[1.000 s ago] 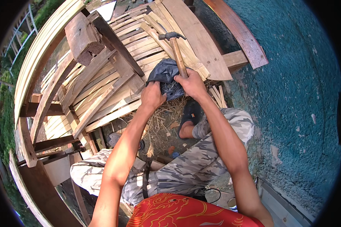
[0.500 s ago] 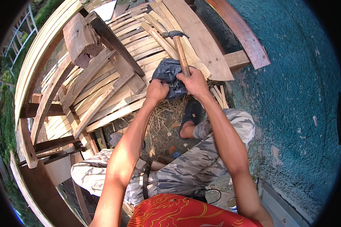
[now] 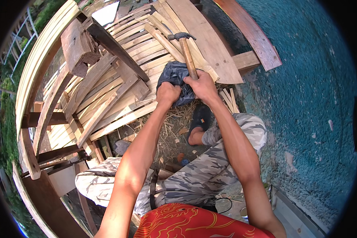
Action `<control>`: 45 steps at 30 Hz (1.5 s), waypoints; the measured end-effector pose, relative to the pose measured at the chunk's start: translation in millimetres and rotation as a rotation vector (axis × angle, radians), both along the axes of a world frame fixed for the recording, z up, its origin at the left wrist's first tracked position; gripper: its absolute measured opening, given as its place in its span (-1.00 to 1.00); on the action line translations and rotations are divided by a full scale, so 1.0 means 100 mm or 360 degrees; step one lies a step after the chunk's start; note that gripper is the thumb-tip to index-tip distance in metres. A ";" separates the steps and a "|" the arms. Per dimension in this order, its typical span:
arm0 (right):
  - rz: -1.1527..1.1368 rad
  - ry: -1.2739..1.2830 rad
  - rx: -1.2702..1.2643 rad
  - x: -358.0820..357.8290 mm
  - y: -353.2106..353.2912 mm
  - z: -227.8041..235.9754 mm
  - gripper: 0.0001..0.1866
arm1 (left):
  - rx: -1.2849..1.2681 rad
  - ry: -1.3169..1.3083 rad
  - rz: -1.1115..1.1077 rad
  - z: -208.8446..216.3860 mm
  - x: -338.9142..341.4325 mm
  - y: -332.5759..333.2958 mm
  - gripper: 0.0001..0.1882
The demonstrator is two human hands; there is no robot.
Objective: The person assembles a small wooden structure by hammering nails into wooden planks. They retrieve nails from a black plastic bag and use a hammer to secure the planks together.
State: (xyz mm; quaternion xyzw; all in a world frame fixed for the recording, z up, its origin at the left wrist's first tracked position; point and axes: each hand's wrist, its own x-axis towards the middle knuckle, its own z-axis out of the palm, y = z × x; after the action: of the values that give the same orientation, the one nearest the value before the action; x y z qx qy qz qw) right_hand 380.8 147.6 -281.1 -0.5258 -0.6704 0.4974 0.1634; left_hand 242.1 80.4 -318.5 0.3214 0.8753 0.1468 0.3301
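A claw hammer (image 3: 189,59) with a wooden handle and dark metal head points away from me. My right hand (image 3: 203,86) is wrapped round the lower end of its handle. Just left of it, my left hand (image 3: 168,94) is closed at the near side of a crumpled black plastic bag (image 3: 174,74), with its fingers bent into the bag. The bag lies between and behind both hands, by the near edge of the wooden slats. Whatever the left fingers pinch inside the bag is hidden.
Pale wooden slats (image 3: 146,55) form a platform ahead, with a wide plank (image 3: 206,39) along its right. A rough timber block (image 3: 78,47) and frame pieces stand at left. The blue wall (image 3: 305,99) rises at right. Wood shavings (image 3: 172,127) litter the ground near my feet.
My left hand has moved slightly right and deeper into the bag. The right hand keeps its hold on the hammer, nearly still. The view has shifted a little.
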 end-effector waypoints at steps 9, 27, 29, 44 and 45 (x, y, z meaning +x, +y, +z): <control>-0.0023 0.0065 -0.0030 0.04 0.07 0.02 -0.56 | 0.0260 -0.0894 -0.0019 0.11 -0.39 -0.05 -0.81; 0.0044 0.0041 -0.0081 0.08 0.02 0.15 -0.68 | 0.0265 -0.0587 -0.0332 0.10 -0.55 -0.12 -0.75; 0.0068 0.0052 -0.0027 0.08 0.02 0.16 -0.67 | 0.0257 -0.0658 -0.0287 0.10 -0.54 -0.12 -0.74; 0.0180 -0.0297 -0.0134 0.07 -0.07 0.17 -0.63 | 0.0381 -0.0629 0.0048 -0.01 -0.52 -0.17 -0.70; 0.0192 -0.0299 -0.0034 0.06 -0.08 0.18 -0.62 | 0.0383 -0.0683 0.0115 0.00 -0.52 -0.14 -0.68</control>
State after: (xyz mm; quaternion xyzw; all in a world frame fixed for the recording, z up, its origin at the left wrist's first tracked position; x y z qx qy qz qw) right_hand 387.0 139.5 -263.2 -0.5306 -0.7077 0.4621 0.0640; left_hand 190.2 66.7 -318.4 0.2884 0.7723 0.3267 0.4623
